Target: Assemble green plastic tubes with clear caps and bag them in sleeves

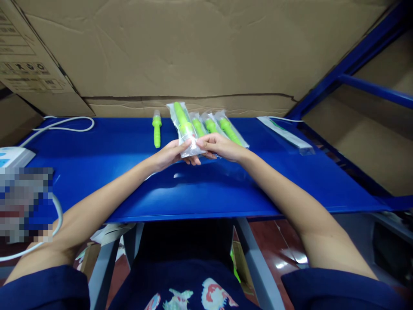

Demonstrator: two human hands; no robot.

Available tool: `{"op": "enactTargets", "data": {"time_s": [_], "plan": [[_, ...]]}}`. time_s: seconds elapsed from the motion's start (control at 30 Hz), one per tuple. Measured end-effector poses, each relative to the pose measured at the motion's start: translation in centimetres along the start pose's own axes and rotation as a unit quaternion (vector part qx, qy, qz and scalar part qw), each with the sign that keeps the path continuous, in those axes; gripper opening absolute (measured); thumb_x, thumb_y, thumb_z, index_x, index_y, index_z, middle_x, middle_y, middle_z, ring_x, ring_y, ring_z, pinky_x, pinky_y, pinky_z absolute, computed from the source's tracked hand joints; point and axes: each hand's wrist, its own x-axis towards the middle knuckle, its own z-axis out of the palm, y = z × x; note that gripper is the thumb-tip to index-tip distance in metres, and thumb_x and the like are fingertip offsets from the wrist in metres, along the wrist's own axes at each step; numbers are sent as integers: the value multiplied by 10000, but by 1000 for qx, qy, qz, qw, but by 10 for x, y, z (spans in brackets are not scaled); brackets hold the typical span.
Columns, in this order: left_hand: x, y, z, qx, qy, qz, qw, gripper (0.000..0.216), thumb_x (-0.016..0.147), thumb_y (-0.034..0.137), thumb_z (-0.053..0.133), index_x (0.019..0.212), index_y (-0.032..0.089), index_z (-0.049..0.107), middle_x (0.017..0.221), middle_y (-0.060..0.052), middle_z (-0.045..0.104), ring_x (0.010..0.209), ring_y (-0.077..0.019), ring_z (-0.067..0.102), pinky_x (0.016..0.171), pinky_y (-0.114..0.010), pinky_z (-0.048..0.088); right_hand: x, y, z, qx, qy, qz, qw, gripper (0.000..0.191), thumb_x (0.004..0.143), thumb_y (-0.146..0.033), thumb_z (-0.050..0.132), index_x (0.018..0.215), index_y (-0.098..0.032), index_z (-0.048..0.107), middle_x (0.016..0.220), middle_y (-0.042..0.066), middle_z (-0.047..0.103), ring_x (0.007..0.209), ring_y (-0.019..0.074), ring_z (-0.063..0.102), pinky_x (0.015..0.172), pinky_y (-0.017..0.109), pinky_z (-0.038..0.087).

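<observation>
Both my hands meet over the middle of the blue table (97, 172). My left hand (171, 154) and my right hand (221, 147) each pinch the near end of a clear plastic bag holding a green pen-like item (183, 125), lifted a little off the table. Right behind it lie three more bagged green items (226, 127) side by side. One unbagged green item (156, 129) lies alone to the left of them.
A flat clear packet (287, 135) lies at the table's right rear. A white device (13, 156) with a white cable (67, 125) sits at the left edge. Cardboard boxes (193, 51) wall off the back. A blue rack frame (361, 77) stands at right.
</observation>
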Motion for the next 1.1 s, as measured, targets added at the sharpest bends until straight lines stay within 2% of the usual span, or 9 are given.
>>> {"op": "enactTargets", "data": {"time_s": [0.17, 0.27, 0.43, 0.7, 0.87, 1.0, 1.1], "plan": [[0, 2, -2, 60, -22, 17, 998, 606, 931, 759, 630, 823, 163, 639, 548, -36, 651, 629, -147, 650, 634, -269, 454, 0, 3, -1, 6, 3, 8, 1000, 614, 966, -742, 624, 710, -190, 538, 522, -75, 435, 466, 62, 316, 478, 251, 213], [0, 5, -2, 84, -31, 27, 996, 664, 881, 819, 640, 727, 174, 619, 514, -24, 629, 574, -123, 607, 593, -250, 423, 1, 3, -1, 6, 10, 10, 1000, 631, 950, -752, 638, 690, -186, 538, 517, -73, 433, 462, 59, 321, 475, 251, 208], [1, 5, -2, 106, -30, 40, 993, 719, 859, 865, 614, 643, 180, 598, 483, -23, 602, 563, -125, 588, 608, -254, 452, 2, 3, -1, 1, 20, 11, 1000, 647, 925, -771, 654, 693, -175, 561, 520, -66, 453, 454, 59, 315, 461, 252, 196], [3, 2, 3, 84, -34, 91, 992, 618, 935, 791, 595, 797, 189, 572, 467, 0, 580, 550, -135, 616, 558, -249, 418, 1, 3, -3, -30, 32, -59, 997, 629, 992, -710, 611, 681, -166, 558, 520, -65, 428, 456, 52, 292, 475, 251, 188], [2, 3, 3, 91, -33, 100, 990, 587, 962, 776, 564, 896, 193, 554, 497, 2, 593, 561, -150, 634, 589, -262, 454, -3, -6, -1, -82, 50, -23, 995, 674, 965, -789, 572, 687, -177, 526, 542, -56, 425, 488, 59, 315, 504, 252, 209], [1, 9, -9, 154, 37, 88, 984, 555, 949, 694, 652, 1167, 194, 551, 705, -10, 693, 616, -169, 672, 700, -308, 532, 0, 0, 2, -121, 128, 7, 984, 642, 947, -799, 586, 745, -194, 517, 633, -36, 482, 559, 79, 390, 525, 247, 284], [-2, 16, -21, 264, 104, 78, 956, 572, 971, 622, 631, 1332, 194, 516, 936, -69, 757, 683, -195, 719, 749, -324, 548, 4, 8, -1, -118, 157, 50, 979, 580, 933, -751, 657, 821, -196, 532, 721, -8, 571, 573, 82, 440, 522, 237, 342]]}}
